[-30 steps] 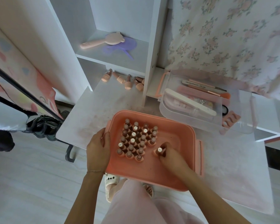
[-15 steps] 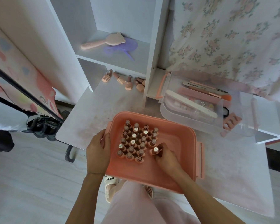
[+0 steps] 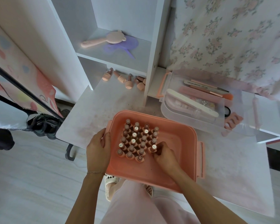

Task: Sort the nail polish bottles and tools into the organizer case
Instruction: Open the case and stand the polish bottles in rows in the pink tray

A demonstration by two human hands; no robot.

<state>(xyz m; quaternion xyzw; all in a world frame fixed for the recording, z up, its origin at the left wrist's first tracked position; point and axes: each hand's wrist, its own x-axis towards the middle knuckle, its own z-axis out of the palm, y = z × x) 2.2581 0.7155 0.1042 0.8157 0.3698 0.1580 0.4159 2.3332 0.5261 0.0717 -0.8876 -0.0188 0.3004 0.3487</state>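
White counter (image 3: 94, 110) carrying my pink organizer case (image 3: 181, 143), upright nail polish bottles (image 3: 136, 139) clustering inside, my right hand (image 3: 164, 153) pinching the end bottle (image 3: 153, 147), left hand (image 3: 98, 151) gripping the rim, clear tool tray (image 3: 170, 110) sitting behind, loose bottles (image 3: 124, 79) lying under the shelf (image 3: 113, 54).

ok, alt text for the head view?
A person's right hand sets a nail polish bottle beside upright bottles grouped in a pink case, while the left hand grips the case's left rim. More bottles lie under a white shelf; a clear tray holds nail tools.
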